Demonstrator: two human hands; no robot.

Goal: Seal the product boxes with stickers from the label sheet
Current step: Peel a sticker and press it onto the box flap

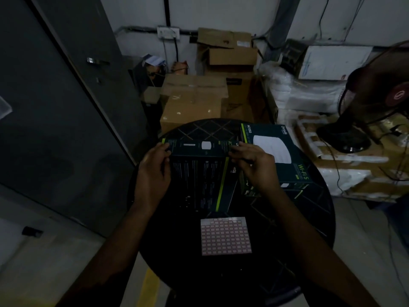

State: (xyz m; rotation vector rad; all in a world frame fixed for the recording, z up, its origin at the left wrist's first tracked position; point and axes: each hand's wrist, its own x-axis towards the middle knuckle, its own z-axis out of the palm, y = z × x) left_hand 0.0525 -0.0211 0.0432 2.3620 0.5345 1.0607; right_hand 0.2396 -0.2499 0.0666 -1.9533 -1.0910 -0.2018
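A dark product box (199, 180) with a green stripe lies in the middle of the round black table (309, 229). My left hand (152, 171) grips its far left corner. My right hand (254, 165) pinches its far right edge, fingers curled on the flap. A second dark box (285, 149), printed with a white device and "Wi-Fi 5", lies just to the right, partly under my right hand. The label sheet (225, 236), a grid of small pink-edged stickers, lies flat on the table in front of the first box. Whether a sticker is under my fingers is hidden.
Stacked brown cartons (194, 100) stand behind the table. White wrapped bundles (309, 94) and taped cartons (354, 165) fill the right side, with a black fan (363, 107) on them. A grey door (55, 96) is on the left.
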